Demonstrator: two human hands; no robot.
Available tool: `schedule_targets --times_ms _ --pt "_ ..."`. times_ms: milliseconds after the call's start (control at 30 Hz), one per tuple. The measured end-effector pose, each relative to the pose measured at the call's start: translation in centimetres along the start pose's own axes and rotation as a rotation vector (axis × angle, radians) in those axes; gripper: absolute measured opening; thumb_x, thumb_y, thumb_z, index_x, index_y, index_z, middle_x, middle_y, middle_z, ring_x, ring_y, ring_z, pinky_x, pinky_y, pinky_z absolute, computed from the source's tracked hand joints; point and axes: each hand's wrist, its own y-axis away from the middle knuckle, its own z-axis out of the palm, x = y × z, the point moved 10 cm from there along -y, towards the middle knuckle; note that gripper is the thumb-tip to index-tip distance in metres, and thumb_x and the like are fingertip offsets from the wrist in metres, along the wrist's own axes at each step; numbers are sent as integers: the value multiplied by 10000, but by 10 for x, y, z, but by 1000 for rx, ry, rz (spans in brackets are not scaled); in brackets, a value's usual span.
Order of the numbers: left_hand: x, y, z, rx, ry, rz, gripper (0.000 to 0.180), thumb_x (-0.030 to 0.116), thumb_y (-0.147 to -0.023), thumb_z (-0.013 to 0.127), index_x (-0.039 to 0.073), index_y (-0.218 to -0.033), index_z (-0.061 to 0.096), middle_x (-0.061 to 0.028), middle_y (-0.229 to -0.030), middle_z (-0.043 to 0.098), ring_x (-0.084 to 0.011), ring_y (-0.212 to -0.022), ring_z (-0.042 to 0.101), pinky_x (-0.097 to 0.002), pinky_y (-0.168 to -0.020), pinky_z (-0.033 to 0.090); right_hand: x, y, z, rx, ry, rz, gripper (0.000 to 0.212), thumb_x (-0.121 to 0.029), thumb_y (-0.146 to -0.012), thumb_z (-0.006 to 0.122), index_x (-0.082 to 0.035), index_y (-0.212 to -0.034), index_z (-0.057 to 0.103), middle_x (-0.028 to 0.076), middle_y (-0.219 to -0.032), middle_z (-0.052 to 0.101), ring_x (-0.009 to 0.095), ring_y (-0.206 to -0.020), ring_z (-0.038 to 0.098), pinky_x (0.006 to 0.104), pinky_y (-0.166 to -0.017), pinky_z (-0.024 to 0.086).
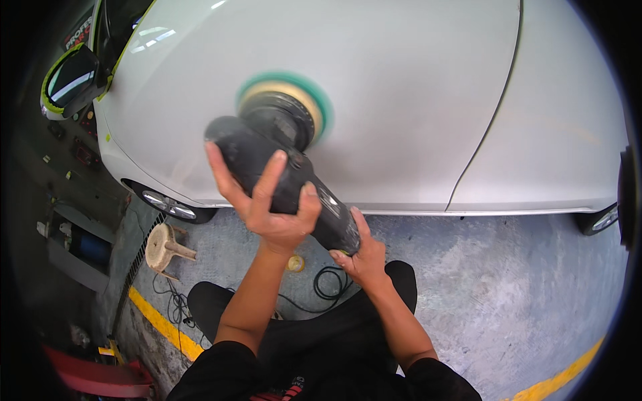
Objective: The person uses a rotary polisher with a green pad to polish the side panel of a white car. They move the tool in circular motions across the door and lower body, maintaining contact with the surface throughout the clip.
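Note:
Both of my hands hold a black electric polisher (292, 189) against the side of a silver-white car. My left hand (274, 220) is wrapped from below around its body, close behind the head, with the fingers spread along the casing. My right hand (364, 255) grips the tool's rear end, lower and further right. At the front of the polisher, a round green pad (324, 107) with a cream backing lies on the car door (414, 113). The pad's rim looks smeared, and its working face is hidden against the panel.
A side mirror (70, 80) edged with yellow-green tape juts out at the upper left. Below stand a wheel (170, 204) and a beige plastic stool (160, 247). A black cable (328, 294) and a small yellow round item (295, 263) lie on the grey floor.

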Motion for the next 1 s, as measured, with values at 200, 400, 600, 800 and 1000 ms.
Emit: schedule_targets --times_ms 200,400,600,800,1000 --pt "26 -10 24 41 77 25 499 200 -693 775 144 -1190 773 -360 -1600 302 -551 -1473 339 -616 -1163 384 15 -1 -22 167 -99 -15 1091 -749 -811 730 -71 -1583 360 214 -1137 740 404 -943 762 437 -781 613" --pt "104 -24 81 136 191 157 307 181 -715 796 161 -1021 808 -48 -1560 504 -577 -1363 453 -586 -1063 546 71 19 -53 247 -411 31 1126 -789 -883 606 40 -1578 293 209 -1587 380 310 -1444 415 438 -1178 346" --pt "84 -28 73 219 204 139 331 192 -669 787 185 -998 817 -45 -1540 530 -581 -1344 463 -594 -1052 551 82 8 -52 280 -276 31 1198 -819 -841 628 56 -1576 267 198 -1592 327 314 -1463 354 435 -1209 280" --pt "38 -24 37 213 127 148 411 169 -682 750 215 -1087 801 -139 -1562 485 -514 -1397 443 -680 -1060 502 24 -21 -20 261 -303 -89 1146 -753 -878 659 57 -1582 260 219 -1574 385 342 -1465 387 454 -1203 313" --pt "-20 -29 -5 146 109 75 450 174 -731 735 127 -1178 752 -278 -1624 259 -544 -1472 335 -597 -1118 486 -6 -40 14 95 -89 -113 1078 -710 -859 717 -20 -1583 312 248 -1261 690 394 -1094 725 445 -901 585"
